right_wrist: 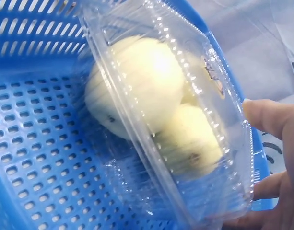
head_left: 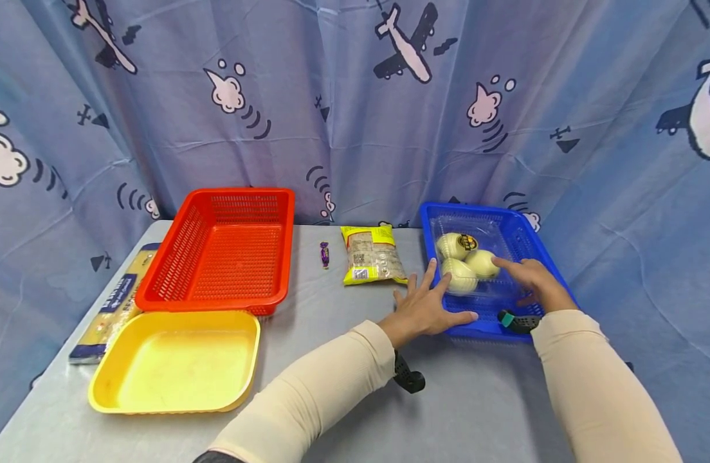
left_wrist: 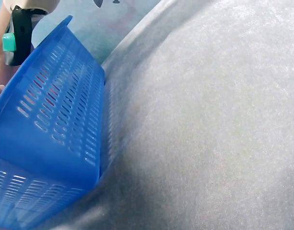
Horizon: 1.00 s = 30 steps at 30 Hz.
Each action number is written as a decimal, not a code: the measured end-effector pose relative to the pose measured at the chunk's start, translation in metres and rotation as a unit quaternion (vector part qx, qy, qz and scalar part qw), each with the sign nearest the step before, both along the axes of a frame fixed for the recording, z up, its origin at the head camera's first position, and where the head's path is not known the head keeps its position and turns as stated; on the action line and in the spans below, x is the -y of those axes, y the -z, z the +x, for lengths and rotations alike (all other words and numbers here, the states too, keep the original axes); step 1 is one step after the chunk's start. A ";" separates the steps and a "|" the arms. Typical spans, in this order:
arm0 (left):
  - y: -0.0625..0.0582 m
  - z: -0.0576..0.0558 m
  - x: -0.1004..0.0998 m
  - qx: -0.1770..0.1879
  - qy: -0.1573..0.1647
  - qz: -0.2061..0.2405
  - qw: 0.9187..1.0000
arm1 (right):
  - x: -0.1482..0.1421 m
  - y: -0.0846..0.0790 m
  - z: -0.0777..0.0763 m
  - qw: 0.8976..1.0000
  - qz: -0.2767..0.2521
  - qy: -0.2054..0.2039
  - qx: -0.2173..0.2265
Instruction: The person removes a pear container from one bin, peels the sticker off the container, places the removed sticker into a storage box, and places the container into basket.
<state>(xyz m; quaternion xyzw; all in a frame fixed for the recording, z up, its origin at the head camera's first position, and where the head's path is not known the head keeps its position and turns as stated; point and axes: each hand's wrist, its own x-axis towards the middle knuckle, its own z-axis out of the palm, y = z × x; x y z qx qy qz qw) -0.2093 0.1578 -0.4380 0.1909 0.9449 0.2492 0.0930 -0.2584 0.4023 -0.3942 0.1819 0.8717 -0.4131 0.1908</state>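
A clear plastic clamshell box (right_wrist: 151, 187) holds three pale, round fruits (head_left: 462, 276) and sits inside a blue basket (head_left: 476, 331). My right hand (head_left: 534, 281) reaches over the basket's right side. In the right wrist view, the fingertips (right_wrist: 252, 111) of that hand touch the box's edge. My left hand (head_left: 424, 307) is spread over the basket's near left corner, its fingertips near the box's left side. Only the outside of the basket and the tabletop show in the left wrist view; the left fingers are almost wholly out of it.
Left of the basket lie a yellow-trimmed packet (head_left: 373, 255) and a small purple-wrapped candy (head_left: 324, 255). A red basket (head_left: 216, 302) stands farther left, with a yellow tray (head_left: 175, 402) before it and a long flat package (head_left: 114, 308) alongside. A printed curtain (head_left: 332, 96) hangs behind.
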 end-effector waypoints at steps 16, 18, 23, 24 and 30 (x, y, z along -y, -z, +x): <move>0.002 -0.001 0.000 -0.005 -0.004 0.004 1.000 | -0.002 0.016 -0.001 0.998 -0.045 0.032 -0.006; 0.001 -0.001 0.000 -0.005 -0.004 0.004 1.000 | -0.001 0.016 0.000 0.998 -0.042 0.041 -0.012; 0.001 0.000 0.000 -0.004 -0.005 0.007 1.000 | -0.001 0.016 -0.001 0.998 -0.028 0.055 -0.013; 0.001 0.000 0.001 -0.004 -0.005 0.007 1.000 | -0.001 0.016 -0.001 0.998 -0.024 0.057 -0.010; 0.001 0.000 0.001 -0.003 -0.005 0.006 1.000 | 0.000 0.016 -0.001 0.998 -0.012 0.067 0.003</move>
